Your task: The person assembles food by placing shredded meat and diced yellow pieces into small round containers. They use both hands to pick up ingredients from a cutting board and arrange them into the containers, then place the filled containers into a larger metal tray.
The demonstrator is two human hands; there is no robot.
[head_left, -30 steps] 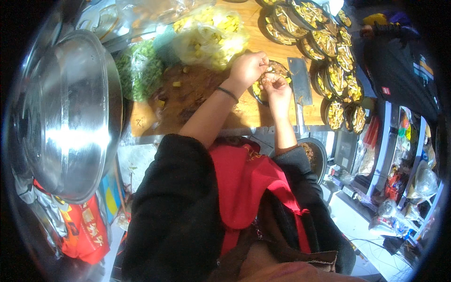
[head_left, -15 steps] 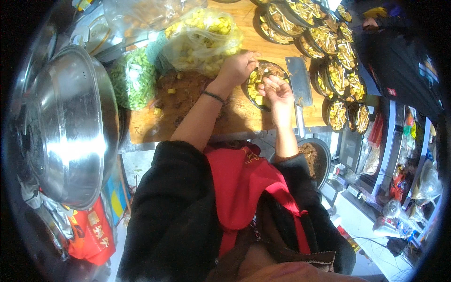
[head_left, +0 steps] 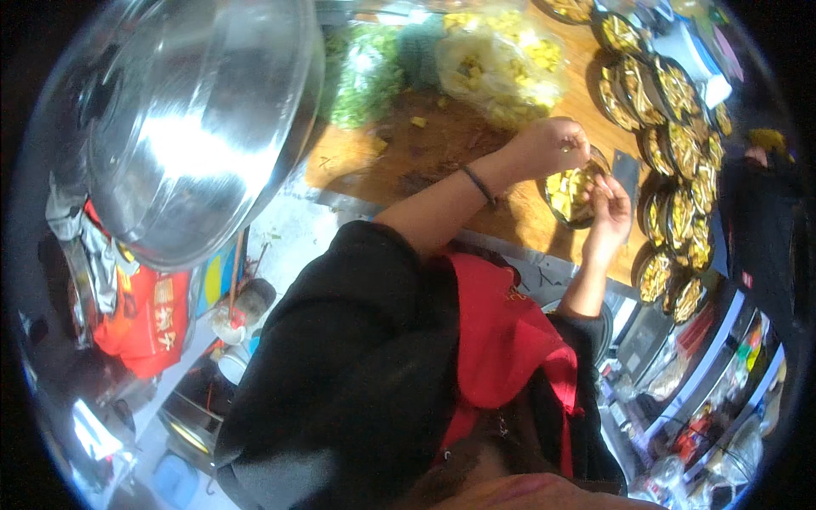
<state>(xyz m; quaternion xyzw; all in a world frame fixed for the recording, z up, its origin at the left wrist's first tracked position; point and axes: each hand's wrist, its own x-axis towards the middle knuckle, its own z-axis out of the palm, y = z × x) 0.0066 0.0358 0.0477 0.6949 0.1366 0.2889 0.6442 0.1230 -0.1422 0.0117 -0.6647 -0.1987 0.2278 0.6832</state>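
While the big steel bowl [head_left: 183, 127] looms at the person's left and takes no part, the work sits on the wooden bench [head_left: 518, 217], where a clear bag of yellow cut pieces [head_left: 501, 59] and a bag of chopped greens [head_left: 365, 72] lie beyond the hands. To the right, a row of filled round dishes [head_left: 680, 170] runs along the bench edge. Between the two hands stands the small round dish [head_left: 574, 191], already heaped with yellow pieces.

The left hand [head_left: 552, 144] hovers over the dish's far rim, its fingers curled close, apparently pinching a bit of the yellow filling. The right hand [head_left: 614, 204] rests at the near right rim, fingers bent inward and touching the dish; whether they hold any food I cannot tell.

My judgement: the dish is being filled and levelled. To do it well, keep the right hand steadying the rim, drop small pinches at the centre, and press lightly so nothing spills onto the bench, matching the heap of the finished dishes.
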